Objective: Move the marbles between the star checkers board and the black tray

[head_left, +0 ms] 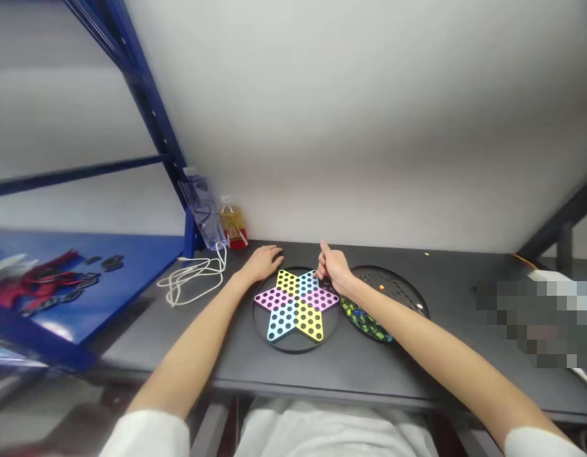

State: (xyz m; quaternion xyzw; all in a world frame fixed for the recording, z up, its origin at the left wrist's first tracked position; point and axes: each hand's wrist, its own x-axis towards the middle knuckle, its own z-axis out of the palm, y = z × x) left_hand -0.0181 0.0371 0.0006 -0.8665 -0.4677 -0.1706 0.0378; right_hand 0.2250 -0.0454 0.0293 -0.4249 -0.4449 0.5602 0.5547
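**Item 1:** right hand [334,270], held just above the meeting point of board and tray. The index finger [323,245] is raised and directed away from the body. The remaining fingers are curled narrowly downward; whether anything is held among them cannot be told.

**Item 2:** left hand [263,261], laid palm down with the fingers loosely spread and nothing seen held. It is placed at the far left edge of the board.

**Item 3:** round Chinese checkers board [296,348], bearing a six-pointed star of pink, yellow and blue, lying between the hands. No long axis is presented.

**Item 4:** round dark tray [410,297], set just right of the board, the two rims almost touching. Green-and-yellow marbles [364,320] are banked along its near left side, below and to the right of the right fingers; an orange marble [381,287] lies nearer the middle. The right hand is the nearer to both.

**Surroundings:** open surface of the dark grey table [445,362] is found right of the tray and before the board, with only a narrow strip behind them. A white cable [193,279] and a bottle of yellow liquid [233,223] are placed further left.
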